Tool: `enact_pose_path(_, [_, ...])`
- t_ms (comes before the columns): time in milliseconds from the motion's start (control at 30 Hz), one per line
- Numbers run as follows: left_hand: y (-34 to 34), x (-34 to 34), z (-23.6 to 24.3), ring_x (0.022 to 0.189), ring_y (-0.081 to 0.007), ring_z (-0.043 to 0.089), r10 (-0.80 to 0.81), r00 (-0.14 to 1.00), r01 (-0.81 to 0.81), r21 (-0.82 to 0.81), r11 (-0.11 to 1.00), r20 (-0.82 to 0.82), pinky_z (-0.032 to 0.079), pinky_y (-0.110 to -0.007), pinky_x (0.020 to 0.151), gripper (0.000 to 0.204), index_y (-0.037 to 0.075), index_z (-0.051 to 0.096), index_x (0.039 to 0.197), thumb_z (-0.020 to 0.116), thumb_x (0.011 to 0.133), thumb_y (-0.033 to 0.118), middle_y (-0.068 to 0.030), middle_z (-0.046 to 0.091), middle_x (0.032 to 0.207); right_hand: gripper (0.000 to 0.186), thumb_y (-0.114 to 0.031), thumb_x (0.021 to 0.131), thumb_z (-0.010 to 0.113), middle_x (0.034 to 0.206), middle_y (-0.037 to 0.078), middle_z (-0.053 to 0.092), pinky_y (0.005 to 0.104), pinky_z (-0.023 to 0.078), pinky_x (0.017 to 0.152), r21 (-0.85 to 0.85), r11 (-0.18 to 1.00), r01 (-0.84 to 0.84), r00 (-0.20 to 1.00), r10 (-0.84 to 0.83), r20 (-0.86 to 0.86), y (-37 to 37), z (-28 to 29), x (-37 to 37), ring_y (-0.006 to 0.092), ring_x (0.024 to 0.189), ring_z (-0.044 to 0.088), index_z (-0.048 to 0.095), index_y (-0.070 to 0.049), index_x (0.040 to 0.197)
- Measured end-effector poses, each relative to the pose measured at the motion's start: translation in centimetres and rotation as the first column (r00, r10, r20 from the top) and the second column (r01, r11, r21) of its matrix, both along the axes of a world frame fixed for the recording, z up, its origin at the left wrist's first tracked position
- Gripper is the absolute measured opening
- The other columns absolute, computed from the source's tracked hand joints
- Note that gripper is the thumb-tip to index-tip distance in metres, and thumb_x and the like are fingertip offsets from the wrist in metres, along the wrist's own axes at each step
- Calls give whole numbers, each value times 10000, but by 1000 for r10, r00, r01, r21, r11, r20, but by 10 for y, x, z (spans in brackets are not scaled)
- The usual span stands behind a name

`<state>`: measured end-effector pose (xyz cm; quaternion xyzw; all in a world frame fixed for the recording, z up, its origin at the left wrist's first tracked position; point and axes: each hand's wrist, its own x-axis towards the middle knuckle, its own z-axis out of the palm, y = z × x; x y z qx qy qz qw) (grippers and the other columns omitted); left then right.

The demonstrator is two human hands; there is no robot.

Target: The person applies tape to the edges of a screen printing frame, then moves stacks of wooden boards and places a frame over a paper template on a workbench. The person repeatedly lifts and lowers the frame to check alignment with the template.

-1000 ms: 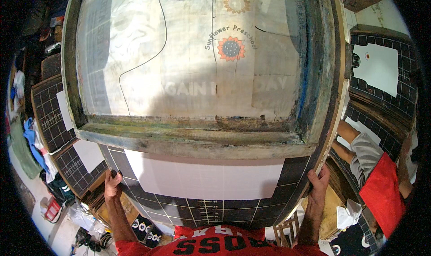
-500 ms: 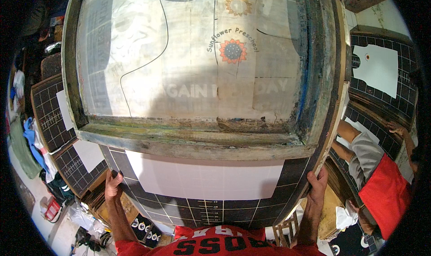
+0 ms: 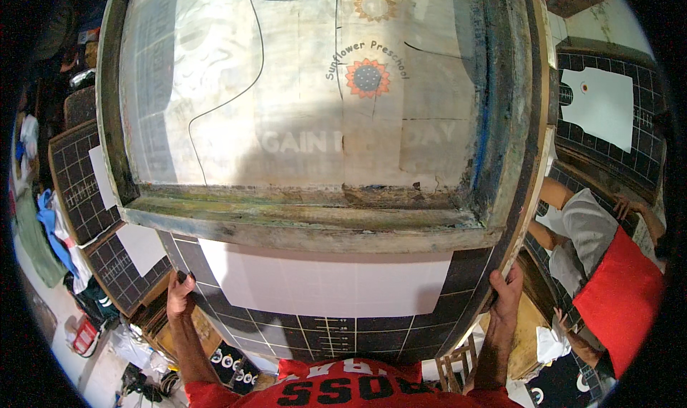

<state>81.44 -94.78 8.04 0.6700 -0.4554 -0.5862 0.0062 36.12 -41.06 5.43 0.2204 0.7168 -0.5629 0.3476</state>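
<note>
A wooden screen-printing frame with stained edges lies over a black board marked with a white grid. Through its pale mesh show a red-orange sunflower design, curved lettering and fainter marks. The lower end of a white garment lies flat on the board, beyond the frame's near edge; the rest is beneath the mesh. My left hand grips the board's left edge near its front corner, thumb on top. On the right edge, my right hand holds the board the same way. The fingers beneath are partly hidden.
A co-worker in a red top is close on the right, beside more gridded boards. A white garment lies on the far right board. Gridded boards also stand at left, near piled clothes.
The frame's mesh and design sit slightly farther left and up in the picture. My hands keep their hold on the board. The co-worker at right has shifted, moving both arms.
</note>
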Motion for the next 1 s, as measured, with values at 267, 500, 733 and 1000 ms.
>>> enact_pose_path(267, [4,-18,5,1121,-243,610,-35,999,35,-9,999,16,454,-392,986,821,-4,526,1382,907,726,311,-78,651,1240,593,-144,772,827,1147,74,686,329,484,957,-17,1000,19,1000,-19,9,-11,7,-4,188,1025,644,592,14,1293])
enact_pose_path(500, [4,-29,8,1110,-246,620,-69,998,69,15,997,-14,456,-393,968,799,2,545,1366,901,732,334,-78,664,1227,589,-190,759,850,1122,58,694,314,486,929,-27,1000,-14,1000,14,18,-13,8,-6,176,997,647,613,-1,1264])
enact_pose_path(733, [6,-34,10,1119,-246,618,-69,997,69,8,998,-39,453,-398,976,768,9,536,1378,880,760,309,-78,661,1234,600,-229,766,846,1110,54,690,309,478,925,4,1000,-19,999,20,-34,-20,11,-5,176,987,640,608,1,1266])
enact_pose_path(1000, [6,-29,5,1137,-239,601,-62,996,61,-9,998,-60,427,-401,1008,717,13,526,1386,845,793,258,-75,645,1258,565,-260,792,830,1092,48,690,304,475,912,-26,999,-30,998,28,-53,-25,12,-6,164,975,635,611,2,1242])
